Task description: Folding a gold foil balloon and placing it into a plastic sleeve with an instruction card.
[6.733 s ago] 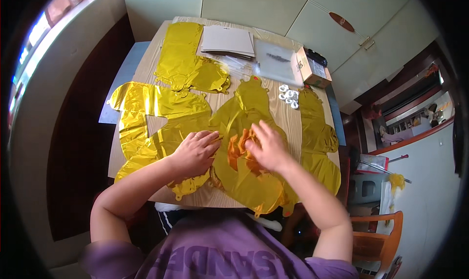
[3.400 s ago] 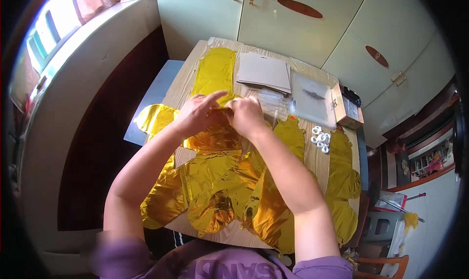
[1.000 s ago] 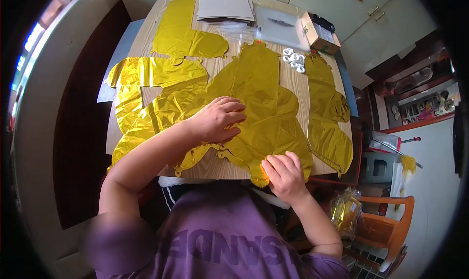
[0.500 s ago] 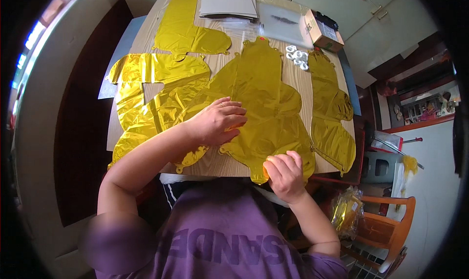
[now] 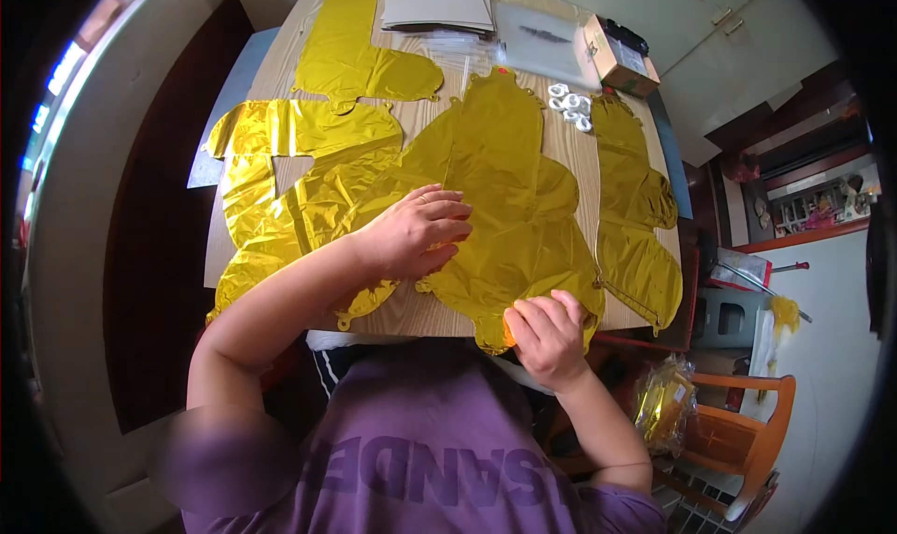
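Note:
A gold foil balloon [image 5: 500, 179], flat and uninflated, lies down the middle of the table to its near edge. My left hand [image 5: 418, 233] is at its left side, fingers curled and thumb apart below them, closed on the foil; the fingertips are partly hidden. At the near end my right hand [image 5: 549, 336] grips the balloon's bottom edge, fingers wrapped over it. Two more flat gold balloons lie to the left: a large looped one [image 5: 327, 174], partly under my left forearm, and an angular one [image 5: 341, 57] beyond it. A narrow gold balloon [image 5: 635, 216] lies along the right side.
White rolls of ribbon or tape [image 5: 571, 107] sit at the far right. Behind are stacked white cards [image 5: 436, 7], a clear plastic sheet or bag [image 5: 545, 43] and a cardboard box [image 5: 617, 62]. A wooden chair [image 5: 733, 431] at lower right holds packaged gold foil [image 5: 665, 408].
The middle balloon's foil has shifted slightly and its upper part bulges a little wider. Both my hands stay in nearly the same places.

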{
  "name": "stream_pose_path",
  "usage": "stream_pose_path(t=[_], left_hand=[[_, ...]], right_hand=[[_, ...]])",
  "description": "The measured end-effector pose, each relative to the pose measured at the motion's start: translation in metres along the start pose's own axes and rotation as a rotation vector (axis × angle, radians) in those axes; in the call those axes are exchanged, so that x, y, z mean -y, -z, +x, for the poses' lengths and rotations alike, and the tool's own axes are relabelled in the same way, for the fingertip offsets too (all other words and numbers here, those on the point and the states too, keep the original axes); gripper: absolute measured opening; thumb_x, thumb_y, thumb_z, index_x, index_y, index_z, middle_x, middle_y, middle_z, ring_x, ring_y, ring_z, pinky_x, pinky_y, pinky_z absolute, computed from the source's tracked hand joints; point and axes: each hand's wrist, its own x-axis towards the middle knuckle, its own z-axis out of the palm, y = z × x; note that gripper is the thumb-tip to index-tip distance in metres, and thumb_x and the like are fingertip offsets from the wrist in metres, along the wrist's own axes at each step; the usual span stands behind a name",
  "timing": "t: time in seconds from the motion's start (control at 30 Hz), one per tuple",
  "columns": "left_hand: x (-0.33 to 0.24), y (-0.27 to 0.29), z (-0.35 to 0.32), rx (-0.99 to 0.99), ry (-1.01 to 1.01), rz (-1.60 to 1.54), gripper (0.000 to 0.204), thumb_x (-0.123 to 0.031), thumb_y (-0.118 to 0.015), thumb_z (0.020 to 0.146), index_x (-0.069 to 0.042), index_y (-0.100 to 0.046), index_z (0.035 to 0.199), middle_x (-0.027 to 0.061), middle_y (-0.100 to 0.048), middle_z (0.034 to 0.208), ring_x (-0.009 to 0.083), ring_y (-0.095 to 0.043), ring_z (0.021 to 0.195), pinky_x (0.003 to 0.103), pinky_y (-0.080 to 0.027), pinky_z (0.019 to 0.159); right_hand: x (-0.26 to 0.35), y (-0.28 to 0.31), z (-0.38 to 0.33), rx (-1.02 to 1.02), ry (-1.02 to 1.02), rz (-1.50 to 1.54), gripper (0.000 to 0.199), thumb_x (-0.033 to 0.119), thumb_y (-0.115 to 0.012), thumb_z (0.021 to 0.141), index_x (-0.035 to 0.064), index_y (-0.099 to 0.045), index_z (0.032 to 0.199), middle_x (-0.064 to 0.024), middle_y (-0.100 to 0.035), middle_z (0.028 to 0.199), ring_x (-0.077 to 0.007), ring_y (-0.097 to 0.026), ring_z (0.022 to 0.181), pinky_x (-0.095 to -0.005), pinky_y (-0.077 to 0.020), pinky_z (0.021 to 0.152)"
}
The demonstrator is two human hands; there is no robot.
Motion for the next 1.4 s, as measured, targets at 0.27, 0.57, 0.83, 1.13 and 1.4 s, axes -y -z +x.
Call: stream_pose_path(t=[0.27, 0.57, 0.83, 1.13, 1.4], left_hand=[[-0.001, 0.001, -0.001, -0.013, 0.005, 0.019, 0.030, -0.012, -0.074, 0.081, -0.004, -0.069, 0.110, 0.0145, -0.065, 0.125, 0.0336, -0.058, 0.124, 0.048, -0.042, 0.110], [-0.008, 0.005, 0.002, 0.012, 0.017, -0.006, 0.032, -0.012, -0.075, 0.084, -0.007, -0.069, 0.114, 0.0152, -0.064, 0.126, 0.0356, -0.058, 0.124, 0.052, -0.043, 0.108], [-0.019, -0.007, 0.007, 0.045, -0.099, 0.002, 0.039, -0.013, -0.078, 0.075, -0.005, -0.068, 0.112, 0.0150, -0.063, 0.120, 0.0360, -0.059, 0.115, 0.049, -0.047, 0.104], [-0.020, -0.009, 0.004, 0.021, -0.063, -0.096, 0.039, -0.010, -0.077, 0.074, -0.004, -0.068, 0.111, 0.0161, -0.062, 0.118, 0.0376, -0.061, 0.112, 0.047, -0.050, 0.097], [-0.025, -0.006, 0.007, 0.041, -0.034, -0.084, 0.039, -0.010, -0.077, 0.073, -0.004, -0.067, 0.111, 0.0172, -0.063, 0.117, 0.0390, -0.061, 0.114, 0.050, -0.050, 0.097]], right_hand=[[0.003, 0.003, -0.002, 0.028, 0.020, -0.005, 0.022, 0.014, -0.063, 0.087, 0.0045, -0.070, 0.106, -0.0068, -0.067, 0.104, -0.0219, -0.064, 0.098, -0.0448, -0.0445, 0.099], [0.004, -0.002, -0.002, 0.008, 0.024, -0.001, 0.021, 0.014, -0.062, 0.085, 0.0041, -0.068, 0.103, -0.0063, -0.066, 0.100, -0.0219, -0.063, 0.096, -0.0436, -0.0455, 0.097], [0.005, 0.001, -0.006, 0.058, -0.017, -0.004, 0.024, 0.013, -0.065, 0.083, 0.0063, -0.070, 0.106, -0.0062, -0.066, 0.106, -0.0228, -0.062, 0.102, -0.0447, -0.0453, 0.096], [0.003, 0.047, -0.059, 0.083, -0.406, -0.137, 0.049, 0.016, -0.076, 0.074, 0.0065, -0.064, 0.121, -0.0099, -0.061, 0.119, -0.0295, -0.058, 0.111, -0.0498, -0.0418, 0.100], [0.005, 0.042, -0.108, -0.193, -1.165, 0.417, 0.036, 0.018, -0.077, 0.089, -0.0002, -0.062, 0.117, -0.0132, -0.069, 0.100, -0.0178, -0.066, 0.080, -0.0310, -0.0537, 0.074]])
